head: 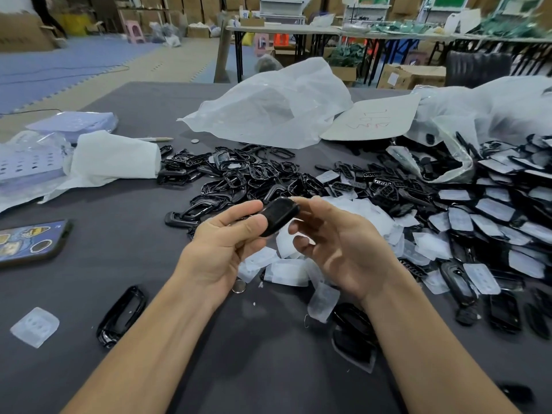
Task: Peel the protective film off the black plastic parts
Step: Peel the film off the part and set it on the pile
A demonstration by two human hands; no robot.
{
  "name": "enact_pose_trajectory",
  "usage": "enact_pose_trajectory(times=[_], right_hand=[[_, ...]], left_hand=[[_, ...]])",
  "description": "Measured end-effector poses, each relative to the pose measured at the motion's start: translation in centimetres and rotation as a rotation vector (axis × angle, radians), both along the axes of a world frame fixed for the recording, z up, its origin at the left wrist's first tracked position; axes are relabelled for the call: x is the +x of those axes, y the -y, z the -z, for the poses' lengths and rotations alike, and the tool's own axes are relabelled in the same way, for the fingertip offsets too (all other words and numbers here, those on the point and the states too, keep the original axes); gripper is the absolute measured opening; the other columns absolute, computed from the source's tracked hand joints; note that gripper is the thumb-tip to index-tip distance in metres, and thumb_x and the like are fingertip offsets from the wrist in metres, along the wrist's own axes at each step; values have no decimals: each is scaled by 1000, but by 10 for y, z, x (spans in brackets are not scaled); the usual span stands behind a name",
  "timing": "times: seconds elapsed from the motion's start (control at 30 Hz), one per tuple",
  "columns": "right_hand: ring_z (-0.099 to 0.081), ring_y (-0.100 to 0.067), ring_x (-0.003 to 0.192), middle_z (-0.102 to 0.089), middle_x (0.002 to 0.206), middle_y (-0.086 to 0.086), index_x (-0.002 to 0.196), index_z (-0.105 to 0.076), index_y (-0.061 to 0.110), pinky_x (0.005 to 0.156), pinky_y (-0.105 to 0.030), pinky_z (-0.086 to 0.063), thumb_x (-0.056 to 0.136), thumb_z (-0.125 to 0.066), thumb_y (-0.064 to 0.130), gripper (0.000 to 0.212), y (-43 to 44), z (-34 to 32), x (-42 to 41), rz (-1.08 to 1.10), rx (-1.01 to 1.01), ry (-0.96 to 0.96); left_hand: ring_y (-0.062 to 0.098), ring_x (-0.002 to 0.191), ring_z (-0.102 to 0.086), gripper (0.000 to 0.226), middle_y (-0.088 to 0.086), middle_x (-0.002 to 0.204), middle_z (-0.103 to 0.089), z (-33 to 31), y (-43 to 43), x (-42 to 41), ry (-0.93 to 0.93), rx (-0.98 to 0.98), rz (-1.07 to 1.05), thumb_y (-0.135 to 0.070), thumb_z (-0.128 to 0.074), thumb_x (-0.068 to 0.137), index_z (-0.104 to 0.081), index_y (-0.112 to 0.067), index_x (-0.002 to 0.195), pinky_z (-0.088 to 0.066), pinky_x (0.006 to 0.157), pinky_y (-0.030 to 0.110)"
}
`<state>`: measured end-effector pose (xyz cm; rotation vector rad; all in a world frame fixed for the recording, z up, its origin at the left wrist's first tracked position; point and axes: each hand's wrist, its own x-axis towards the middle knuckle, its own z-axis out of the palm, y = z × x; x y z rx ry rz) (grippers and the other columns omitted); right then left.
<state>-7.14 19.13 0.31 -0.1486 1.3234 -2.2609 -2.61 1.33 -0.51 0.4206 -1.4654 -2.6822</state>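
A small black plastic part (279, 216) is held above the dark table (125, 222). My left hand (222, 243) pinches its near end between thumb and fingers. My right hand (340, 243) touches its far end with the fingertips, thumb curled below, palm turned up. Under the hands lies a heap of peeled translucent film pieces (286, 271). A pile of black frame parts (236, 177) sits beyond the hands. To the right spreads a large pile of black parts with white film on them (490, 216).
A phone (28, 242) lies at the left edge, beside white wrapping (113, 158) and lilac trays (74, 122). Clear plastic bags (274, 106) and a cardboard sheet (372, 118) lie at the back. A loose black frame (121, 315) and a film piece (35, 326) sit near left. A coin (239, 285) lies under my left wrist.
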Motion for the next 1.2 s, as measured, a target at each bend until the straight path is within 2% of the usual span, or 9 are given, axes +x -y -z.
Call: enact_pose_trajectory(times=[0.27, 0.4, 0.57, 0.67, 0.83, 0.93, 1.03, 1.1, 1.2], right_hand=[[-62, -14, 72, -68, 78, -5, 87, -82, 8, 70, -25, -53, 71, -77, 19, 20, 4, 3, 0, 39, 125, -129], [-60, -12, 66, -66, 70, -3, 78, -79, 10, 69, -22, -53, 84, -72, -1, 15, 9, 3, 3, 70, 174, -186], [-57, -15, 65, -65, 70, -7, 81, -80, 5, 68, -24, -53, 86, -66, -9, 20, 6, 2, 1, 156, 76, -194], [-56, -15, 70, -68, 72, -7, 82, -81, 8, 72, -25, -50, 85, -64, -14, 28, 6, 2, 0, 180, 104, -355], [-71, -19, 94, -78, 93, -7, 87, -80, 9, 84, -32, -57, 76, -69, -7, 22, 3, 0, 1, 143, 200, -661], [-71, -19, 78, -78, 85, -1, 88, -83, 24, 71, -44, -56, 79, -72, -5, 32, 6, 5, 2, 296, 469, -728], [-57, -5, 53, -71, 69, 13, 75, -80, 32, 52, -16, -44, 82, -73, 5, 28, 3, 10, 4, 450, 844, -833], [-56, 1, 61, -69, 68, 15, 75, -80, 31, 55, -8, -40, 80, -75, 12, 19, 2, 9, 8, 360, 986, -878], [-55, 1, 73, -65, 76, 10, 89, -80, 34, 69, -11, -40, 81, -76, 22, 15, 4, 5, 11, 129, 1192, -901]], left_hand=[[10, 48, -63, 26, 2, 69, -74, 2, 0, 0, 22, -99, -110, -11, -83, 51, -85, -23, 73, -56, 50, 17], [12, 48, -64, 33, 3, 70, -74, 0, 0, 1, 6, -126, -59, -16, -86, 44, -85, -24, 76, -56, 51, 18], [10, 64, -74, 33, 4, 83, -80, -4, -2, 4, -37, -145, 70, -38, -83, 52, -84, -19, 79, -58, 57, 18], [19, 77, -78, 55, 14, 95, -80, -5, -3, 4, 83, -227, 168, -57, -69, 68, -81, -10, 94, -59, 57, 24], [8, 51, -67, 27, 6, 66, -73, -11, 1, 7, 145, -195, 282, -33, -69, 73, -83, -10, 69, -53, 47, 16], [6, 47, -64, 21, 8, 65, -72, -8, 7, 3, 171, -159, 111, -8, -71, 83, -81, -8, 65, -51, 44, 12], [9, 49, -67, 7, 11, 67, -74, -6, 16, -2, 161, -142, -131, 0, -69, 91, -75, -2, 88, -53, 46, 13], [11, 51, -69, 3, 11, 66, -75, -4, 22, -5, 142, -155, -247, 2, -71, 90, -72, -1, 91, -53, 47, 14], [13, 51, -70, 6, 11, 64, -75, -1, 25, -8, 134, -166, -327, 3, -73, 89, -70, -3, 89, -53, 47, 15]])
